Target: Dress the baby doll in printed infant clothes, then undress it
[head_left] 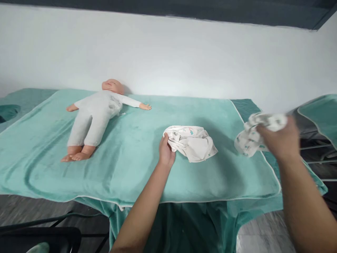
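Bare forearms reach in from the bottom of the head view, the left one crossing the near, pale-piped edge of a mint-green cover. The left hand pinches the left end of a crumpled white printed cloth, thumb against its edge; the other fingers are mostly hidden, and whether that cloth touches the cover I cannot tell. The right hand, blurred, has its fingers closed around a second bunched cloth, white with small green marks, over the cover's right border. Some of the cover shows between the two cloths, and a broader stretch runs from the left hand to a doll in white, lying on its back at the left, head near the wall, feet toward the front edge. Soft folds wrinkle the cover; darker green fabric hangs below its front. A dark band tops the white wall, and grey streaked flooring shows below. Metal bars sit at the far right. At the lower left, a black seat-like object bears a pale green item, cut off at the bottom.
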